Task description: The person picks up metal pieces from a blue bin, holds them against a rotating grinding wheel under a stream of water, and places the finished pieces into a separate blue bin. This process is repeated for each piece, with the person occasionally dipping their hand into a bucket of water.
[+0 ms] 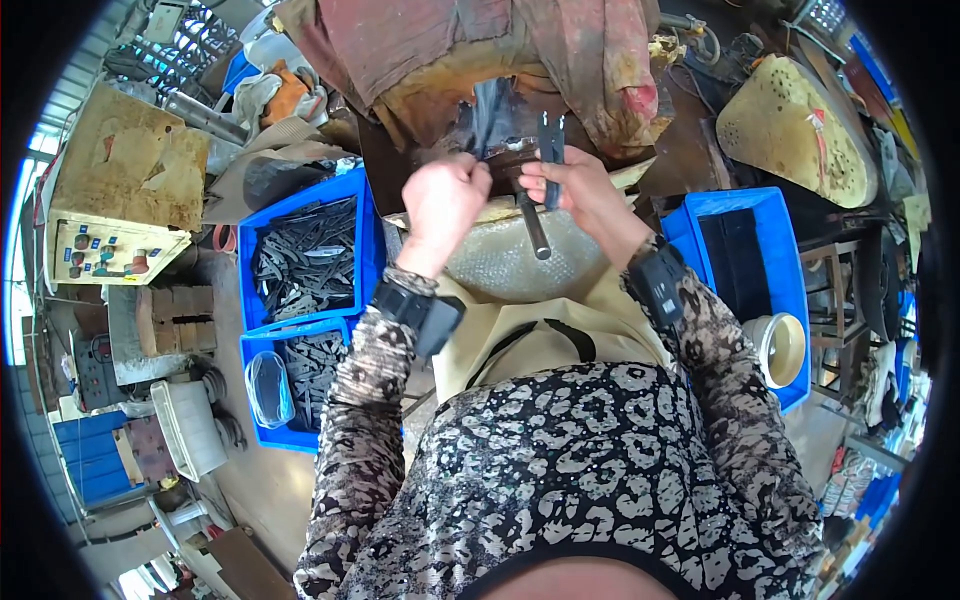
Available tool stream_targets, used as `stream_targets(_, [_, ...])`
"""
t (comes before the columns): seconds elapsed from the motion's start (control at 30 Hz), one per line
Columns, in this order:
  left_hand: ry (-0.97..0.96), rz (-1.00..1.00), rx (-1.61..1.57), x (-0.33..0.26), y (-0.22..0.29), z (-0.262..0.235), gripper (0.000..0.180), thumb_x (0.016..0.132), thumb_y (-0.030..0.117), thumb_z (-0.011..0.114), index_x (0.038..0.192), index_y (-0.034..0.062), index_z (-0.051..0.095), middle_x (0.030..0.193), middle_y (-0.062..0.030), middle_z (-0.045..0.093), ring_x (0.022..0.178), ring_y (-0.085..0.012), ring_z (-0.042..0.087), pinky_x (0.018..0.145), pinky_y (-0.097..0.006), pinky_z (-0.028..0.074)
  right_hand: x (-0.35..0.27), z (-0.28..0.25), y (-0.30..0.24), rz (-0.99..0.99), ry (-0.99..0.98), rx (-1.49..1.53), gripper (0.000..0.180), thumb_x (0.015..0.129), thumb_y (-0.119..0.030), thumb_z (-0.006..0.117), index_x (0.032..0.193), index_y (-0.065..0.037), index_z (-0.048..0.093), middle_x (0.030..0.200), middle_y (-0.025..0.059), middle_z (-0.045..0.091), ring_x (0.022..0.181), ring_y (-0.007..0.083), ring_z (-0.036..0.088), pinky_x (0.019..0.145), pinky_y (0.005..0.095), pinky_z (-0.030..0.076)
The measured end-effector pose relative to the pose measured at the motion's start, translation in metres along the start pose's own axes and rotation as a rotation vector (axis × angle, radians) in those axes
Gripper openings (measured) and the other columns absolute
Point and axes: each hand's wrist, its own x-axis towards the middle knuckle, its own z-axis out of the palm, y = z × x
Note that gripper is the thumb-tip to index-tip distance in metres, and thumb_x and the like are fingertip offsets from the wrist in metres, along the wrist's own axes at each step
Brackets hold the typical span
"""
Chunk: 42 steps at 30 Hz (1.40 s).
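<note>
The piece [551,155] is flat, narrow and matt black, with two slim prongs that end in small bright tips, and it sits in the right hand [590,195], its fingers closed on the lower half, just above the rod [535,225]. Its long axis runs nearly straight away from the body, prongs foremost. The left hand's [443,200] fingers are curled tight, but I cannot tell on what.
</note>
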Motion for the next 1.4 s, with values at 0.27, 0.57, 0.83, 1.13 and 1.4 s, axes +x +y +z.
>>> stream_targets(0.27, [0.02, 0.185, 0.178, -0.033, 0.044, 0.013, 0.015, 0.08, 0.017, 0.063, 0.068, 0.0078, 0.063, 0.064, -0.0107, 0.061, 0.057, -0.0262, 0.063, 0.049, -0.038, 0.049, 0.003, 0.015, 0.022, -0.076, -0.128, 0.365, 0.02, 0.093, -0.005, 0.054, 0.111, 0.004, 0.054, 0.106, 0.0166, 0.064, 0.095, 0.025, 0.066, 0.084, 0.0365, 0.055])
stream_targets(0.57, [-0.091, -0.114, -0.662, -0.009, -0.007, 0.019, 0.014, 0.086, 0.019, 0.067, 0.085, 0.0052, 0.066, 0.074, -0.0121, 0.066, 0.063, -0.0189, 0.064, 0.058, -0.031, 0.05, -0.02, 0.012, 0.015, 0.013, -0.187, 0.095, 0.025, 0.096, -0.011, 0.049, 0.116, 0.004, 0.053, 0.106, 0.018, 0.064, 0.095, 0.0283, 0.066, 0.085, 0.0405, 0.055])
stream_targets(0.83, [-0.363, -0.575, -1.755, -0.006, -0.012, 0.034, 0.006, 0.09, 0.01, 0.064, 0.09, 0.0043, 0.065, 0.082, 0.0001, 0.065, 0.073, -0.0104, 0.06, 0.072, -0.024, 0.049, -0.029, 0.002, 0.004, -0.019, -0.217, 0.26, 0.027, 0.096, -0.01, 0.048, 0.118, 0.004, 0.052, 0.109, 0.0205, 0.064, 0.103, 0.0319, 0.065, 0.087, 0.0429, 0.055])
stream_targets(1.13, [-0.425, -0.444, -1.523, 0.001, 0.0, 0.026, 0.015, 0.092, 0.005, 0.059, 0.106, 0.0023, 0.065, 0.093, -0.0033, 0.067, 0.079, -0.0105, 0.062, 0.076, -0.025, 0.05, -0.037, 0.011, 0.009, -0.048, -0.328, 0.165, 0.026, 0.099, -0.019, 0.047, 0.115, 0.0, 0.055, 0.092, 0.0071, 0.063, 0.075, 0.0177, 0.061, 0.068, 0.0286, 0.051])
stream_targets(1.4, [-0.162, -0.419, -0.954, 0.034, -0.074, 0.038, 0.04, 0.089, -0.008, 0.048, 0.122, 0.0095, 0.063, 0.101, -0.0125, 0.07, 0.078, -0.0144, 0.067, 0.069, -0.032, 0.055, -0.054, -0.003, 0.002, -0.169, -0.044, -0.529, 0.032, 0.092, -0.026, 0.064, 0.116, -0.005, 0.059, 0.083, -0.0017, 0.056, 0.07, 0.0087, 0.05, 0.066, 0.0249, 0.044])
